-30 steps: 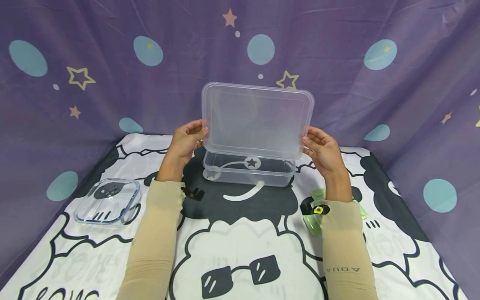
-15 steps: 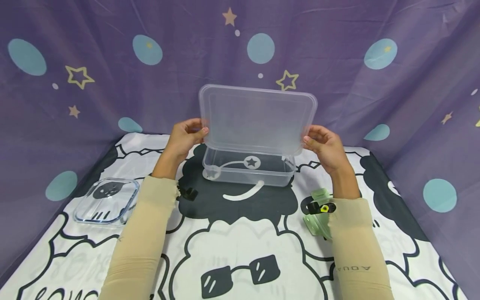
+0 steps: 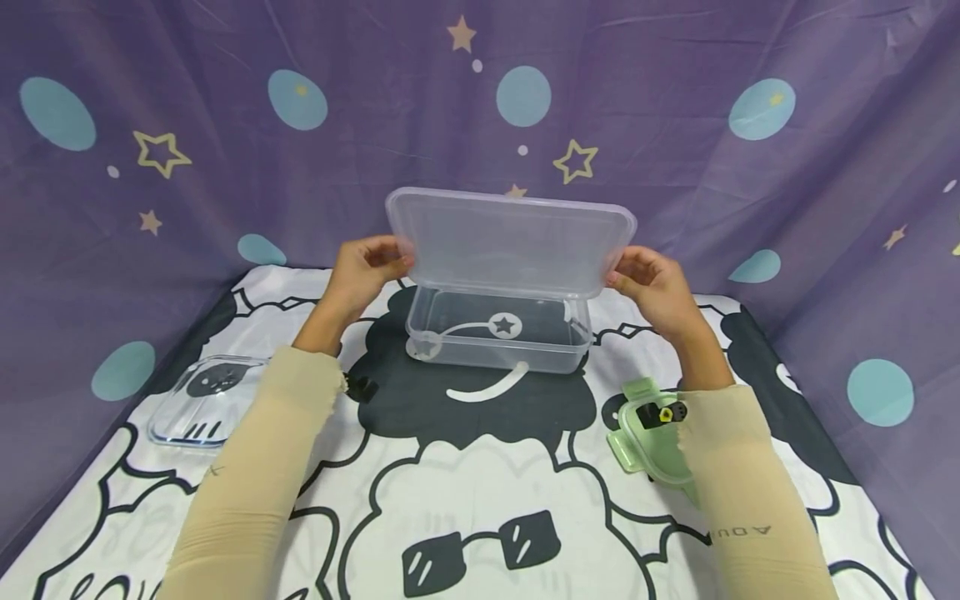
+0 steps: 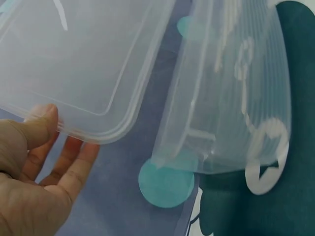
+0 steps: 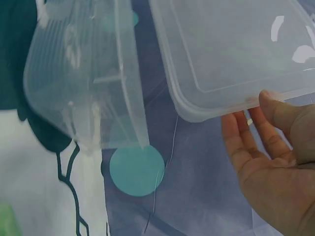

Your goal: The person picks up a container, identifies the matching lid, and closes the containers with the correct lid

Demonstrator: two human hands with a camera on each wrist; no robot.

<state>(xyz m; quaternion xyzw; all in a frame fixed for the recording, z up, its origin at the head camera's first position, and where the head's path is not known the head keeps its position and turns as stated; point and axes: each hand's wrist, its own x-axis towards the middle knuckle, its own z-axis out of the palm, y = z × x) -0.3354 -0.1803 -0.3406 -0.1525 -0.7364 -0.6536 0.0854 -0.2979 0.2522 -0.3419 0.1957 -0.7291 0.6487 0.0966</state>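
A clear plastic lid is held tilted above and behind a clear rectangular food container on the cloth. My left hand pinches the lid's left edge, thumb on the near face and fingers behind. On the opposite short edge, my right hand pinches it the same way. In the left wrist view, the lid's rounded corner stands apart from the container's wall. The right wrist view shows a similar gap between lid and container. Inside, the container shows only the cloth's print through its bottom.
A clear glass-like lid or dish lies at the left, partly behind the left sleeve. At the right, a green clip-on lid is partly covered by the right sleeve. A purple curtain hangs behind the printed tablecloth.
The lid has tipped from nearly upright toward flat, its top edge coming down and its lower edge rising off the container's back. Both forearms have swung outward, uncovering more of the green lid.
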